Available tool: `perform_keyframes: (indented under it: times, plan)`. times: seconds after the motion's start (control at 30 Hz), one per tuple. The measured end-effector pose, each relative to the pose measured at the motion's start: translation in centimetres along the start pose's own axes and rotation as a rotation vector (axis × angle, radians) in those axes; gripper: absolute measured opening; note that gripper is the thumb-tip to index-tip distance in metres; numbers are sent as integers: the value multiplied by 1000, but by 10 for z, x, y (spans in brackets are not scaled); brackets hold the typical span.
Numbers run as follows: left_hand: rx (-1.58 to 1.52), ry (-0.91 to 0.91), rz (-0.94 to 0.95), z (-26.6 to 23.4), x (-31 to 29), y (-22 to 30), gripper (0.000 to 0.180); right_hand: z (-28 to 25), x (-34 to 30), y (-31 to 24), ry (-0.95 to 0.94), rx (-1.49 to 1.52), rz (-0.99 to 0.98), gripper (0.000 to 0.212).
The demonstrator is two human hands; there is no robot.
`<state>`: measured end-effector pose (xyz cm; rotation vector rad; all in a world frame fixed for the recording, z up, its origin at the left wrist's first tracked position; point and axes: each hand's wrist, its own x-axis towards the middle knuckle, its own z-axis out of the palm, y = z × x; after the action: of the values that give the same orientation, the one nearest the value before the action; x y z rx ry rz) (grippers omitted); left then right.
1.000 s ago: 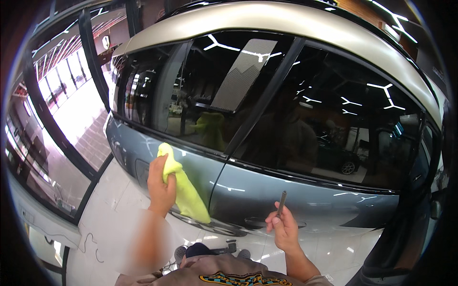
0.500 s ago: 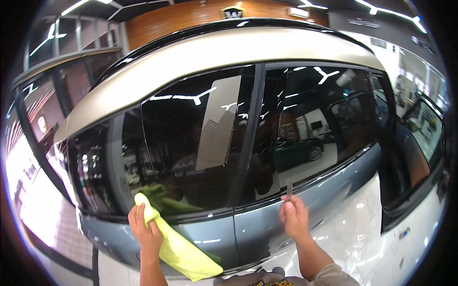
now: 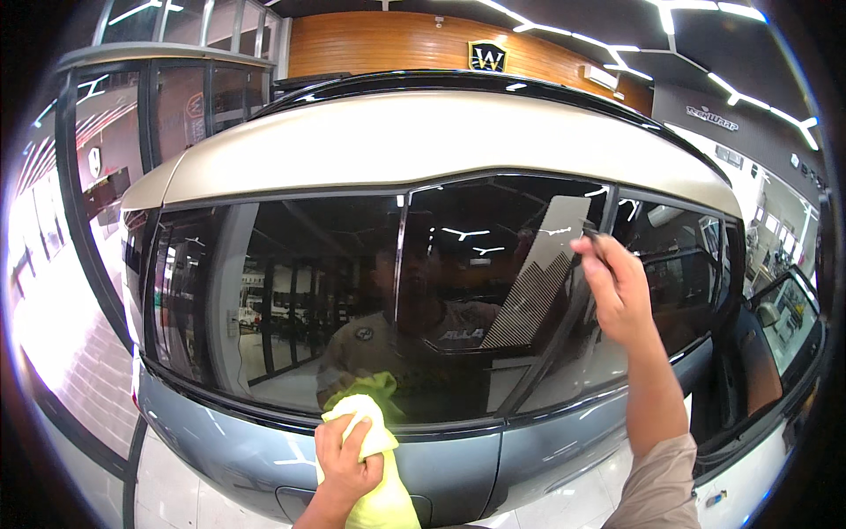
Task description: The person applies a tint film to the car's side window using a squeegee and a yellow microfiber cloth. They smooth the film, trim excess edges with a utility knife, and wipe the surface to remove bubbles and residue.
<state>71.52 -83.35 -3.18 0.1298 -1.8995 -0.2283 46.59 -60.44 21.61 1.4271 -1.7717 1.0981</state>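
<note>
My left hand [image 3: 345, 463] is closed on a yellow-green cloth [image 3: 388, 504], bunched at the top and hanging down in front of the car's lower side panel. The cloth's upper end is near the bottom edge of a dark side window [image 3: 308, 256], which reflects it. Higher up, my right hand [image 3: 619, 295] pinches a slim, dark, blade-like tool [image 3: 589, 228], mostly hidden by the fingers. That hand is in front of the pillar between two windows, close to the upper right of the rear door glass [image 3: 458, 370]. Whether the tool touches the surface I cannot tell.
The car has a pale gold roof [image 3: 423, 132] and a grey-blue lower body [image 3: 441, 467]. On the right, its front door [image 3: 784, 322] stands wide. Glass partitions [image 3: 106, 185] rise at the left, with a wood-panelled wall [image 3: 370, 44] behind the car.
My right hand has risen with the tool from below the window line to the upper glass. My left hand and cloth have shifted right, and the view has moved left along the car.
</note>
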Motion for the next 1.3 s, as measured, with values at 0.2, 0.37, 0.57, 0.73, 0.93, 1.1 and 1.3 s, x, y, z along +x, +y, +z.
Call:
perform_keyframes:
  times: [0.2,0.37,0.57,0.73,0.93,1.1,1.3]
  plan:
    - [-30,5,-12,-3,-1,-6,49,39,88,-16,-154,-354,-303,25]
    - [-55,-6,-32,-3,-3,-5,49,60,99,-18,-178,-421,-356,25]
    - [-59,-20,-38,-2,-3,-4,51,87,104,-39,-234,-384,-401,29]
    - [-48,-13,-58,-4,-2,-3,52,86,109,-41,-243,-473,-391,31]
    - [-39,-9,-31,-4,3,-1,54,44,99,-1,-163,-426,-215,38]
    - [-61,-191,-22,-9,42,7,73,19,87,15,-66,-501,-133,37]
    - [146,-381,18,-10,81,16,80,-2,2,39,116,-144,202,33]
